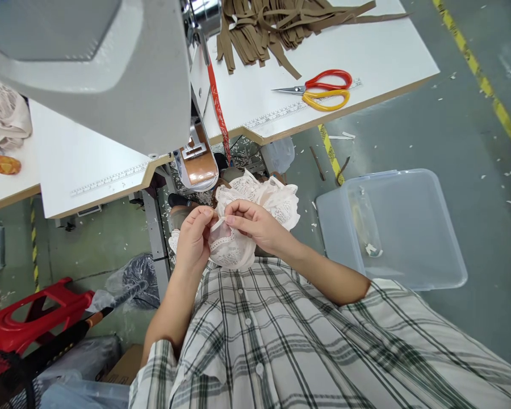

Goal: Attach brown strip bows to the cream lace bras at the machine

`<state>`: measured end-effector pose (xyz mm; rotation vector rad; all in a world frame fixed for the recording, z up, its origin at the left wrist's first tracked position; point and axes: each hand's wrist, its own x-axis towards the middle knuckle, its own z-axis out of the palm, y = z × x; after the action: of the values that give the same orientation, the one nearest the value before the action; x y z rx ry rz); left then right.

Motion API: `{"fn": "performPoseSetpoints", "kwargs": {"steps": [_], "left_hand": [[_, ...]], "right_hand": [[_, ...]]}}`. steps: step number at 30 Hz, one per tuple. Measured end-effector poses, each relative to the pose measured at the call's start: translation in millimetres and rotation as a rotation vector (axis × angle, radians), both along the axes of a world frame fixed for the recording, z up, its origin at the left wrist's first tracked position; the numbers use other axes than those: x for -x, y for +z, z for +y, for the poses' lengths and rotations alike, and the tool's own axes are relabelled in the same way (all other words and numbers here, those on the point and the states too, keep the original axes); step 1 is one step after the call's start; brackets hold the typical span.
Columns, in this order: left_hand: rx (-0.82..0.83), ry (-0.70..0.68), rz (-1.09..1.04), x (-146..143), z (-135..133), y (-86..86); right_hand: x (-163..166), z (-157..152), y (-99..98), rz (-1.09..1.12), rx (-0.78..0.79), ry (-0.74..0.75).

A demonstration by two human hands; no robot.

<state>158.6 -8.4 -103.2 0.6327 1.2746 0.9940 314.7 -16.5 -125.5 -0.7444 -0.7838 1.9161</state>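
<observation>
A white lace bra (232,245) hangs between my hands, close in front of my shirt. My left hand (195,236) is closed, thumb and fingertips pinching the edge of the bra. Right beside it, my right hand (258,224) pinches the same upper edge, the fingertips of both hands nearly meeting. More white lace fabric (276,199) lies bunched over my lap behind the hands. The exact bit of strap or seam between the fingers is too small to make out.
Ahead stands a sewing machine (153,85) on a white table (89,147). On the right tabletop lie scissors (327,90) and brown fabric strips (264,34). A clear plastic bin (413,227) is on the floor at right, a red stool (34,318) at left.
</observation>
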Motion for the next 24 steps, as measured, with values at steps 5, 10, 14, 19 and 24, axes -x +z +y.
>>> {"fn": "performPoseSetpoints", "kwargs": {"steps": [5, 10, 14, 19, 24], "left_hand": [[-0.048, -0.026, 0.057, 1.0, -1.9, 3.5], [-0.186, -0.276, 0.237, 9.0, -5.7, 11.8], [-0.208, -0.331, 0.277, 15.4, -6.4, 12.2], [-0.132, -0.272, 0.176, 16.0, -3.9, 3.9], [-0.191, -0.310, 0.390, 17.7, -3.0, 6.1]], "right_hand": [[1.5, 1.1, -0.3, 0.012, 0.023, -0.008], [0.3, 0.8, -1.7, -0.066, -0.001, -0.035], [-3.4, 0.1, -1.9, -0.133, -0.063, -0.079], [-2.8, -2.0, -4.1, -0.223, -0.127, -0.103], [-13.3, 2.4, -0.6, -0.399, -0.268, -0.031]]}}
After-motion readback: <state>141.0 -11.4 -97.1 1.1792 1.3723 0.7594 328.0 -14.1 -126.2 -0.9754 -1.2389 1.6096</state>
